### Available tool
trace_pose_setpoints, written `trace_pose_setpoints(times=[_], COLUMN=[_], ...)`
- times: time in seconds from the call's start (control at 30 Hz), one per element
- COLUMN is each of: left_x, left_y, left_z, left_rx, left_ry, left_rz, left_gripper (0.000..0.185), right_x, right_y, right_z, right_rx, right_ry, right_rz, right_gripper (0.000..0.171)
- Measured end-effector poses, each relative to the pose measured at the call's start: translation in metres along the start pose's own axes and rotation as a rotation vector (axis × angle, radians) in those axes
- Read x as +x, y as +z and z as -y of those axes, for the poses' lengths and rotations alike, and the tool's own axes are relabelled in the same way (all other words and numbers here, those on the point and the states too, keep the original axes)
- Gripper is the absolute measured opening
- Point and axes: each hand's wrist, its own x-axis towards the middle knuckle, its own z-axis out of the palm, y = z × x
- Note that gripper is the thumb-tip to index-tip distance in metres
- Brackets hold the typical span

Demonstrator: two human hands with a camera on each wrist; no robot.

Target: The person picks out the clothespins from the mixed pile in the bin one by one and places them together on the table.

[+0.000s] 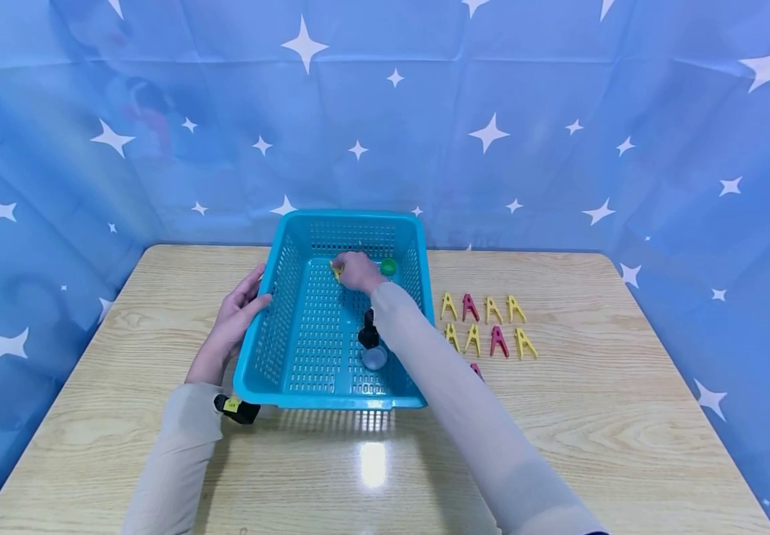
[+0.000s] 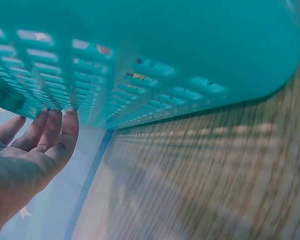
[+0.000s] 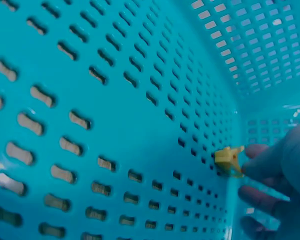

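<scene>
A blue plastic basket [image 1: 318, 402] with slotted walls and floor stands on the table. My left hand [image 1: 236, 316] holds its left side, thumb over the rim and fingers against the outer wall; in the left wrist view the fingertips [image 2: 70, 117] meet the slots. Inside the basket, my right hand [image 1: 358, 272] pinches a yellow clothespin [image 3: 229, 159] between thumb and fingers, close over the floor near the far wall. Beside that hand lies a green round object [image 1: 388, 266]. Nearer the front, a pale round object [image 1: 374, 358] shows inside the basket.
Right of the basket, yellow clothespins [image 1: 492, 310] and red clothespins [image 1: 499, 341] lie in rows on the wooden table [image 1: 626, 416]. The right forearm partly covers one red clothespin [image 1: 476, 370]. A blue curtain [image 1: 385, 171] with white stars rises behind and at both sides.
</scene>
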Motion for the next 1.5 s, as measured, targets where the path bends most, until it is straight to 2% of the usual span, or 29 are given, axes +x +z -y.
trace_pose_setpoints(times=[0.1, 0.2, 0.33, 0.43, 0.6, 0.93, 1.1, 1.13, 1.3, 1.5], left_x=[0.0, -0.001, 0.0, 0.0, 0.001, -0.001, -0.002, -0.002, -0.002, -0.003], left_y=[0.0, 0.0, 0.0, 0.0, 0.001, 0.001, 0.001, 0.001, 0.001, 0.001], left_z=[0.0, -0.001, -0.001, -0.001, 0.0, -0.001, -0.001, -0.001, -0.001, -0.002], left_rx=[-0.004, -0.004, -0.002, -0.001, -0.01, -0.004, -0.004, -0.004, 0.001, 0.011], left_ry=[-0.001, 0.0, 0.004, 0.005, 0.005, 0.013, 0.004, 0.002, 0.004, 0.007], left_rz=[0.001, 0.003, 0.004, 0.002, 0.003, 0.009, 0.009, 0.01, 0.018, 0.014], left_gripper=[0.061, 0.061, 0.061, 0.061, 0.061, 0.06, 0.061, 0.061, 0.061, 0.061], right_x=[-0.001, -0.002, -0.001, 0.0, 0.001, 0.001, -0.001, -0.001, -0.002, -0.004], right_y=[-0.002, -0.003, -0.003, -0.002, 0.001, 0.001, -0.001, -0.001, -0.004, -0.014], right_z=[0.001, 0.001, -0.002, -0.004, -0.006, -0.007, -0.007, -0.007, -0.007, 0.0], right_rx=[-0.052, -0.054, -0.074, -0.069, -0.002, 0.022, 0.027, 0.03, 0.042, 0.054], right_ry=[0.023, 0.04, 0.025, 0.003, -0.003, 0.023, 0.068, 0.079, 0.136, 0.132], right_rz=[-0.01, -0.018, -0.039, -0.015, 0.064, 0.022, 0.03, 0.03, 0.013, -0.039], right_gripper=[0.039, 0.037, 0.038, 0.044, 0.049, 0.029, 0.004, 0.003, 0.032, 0.045])
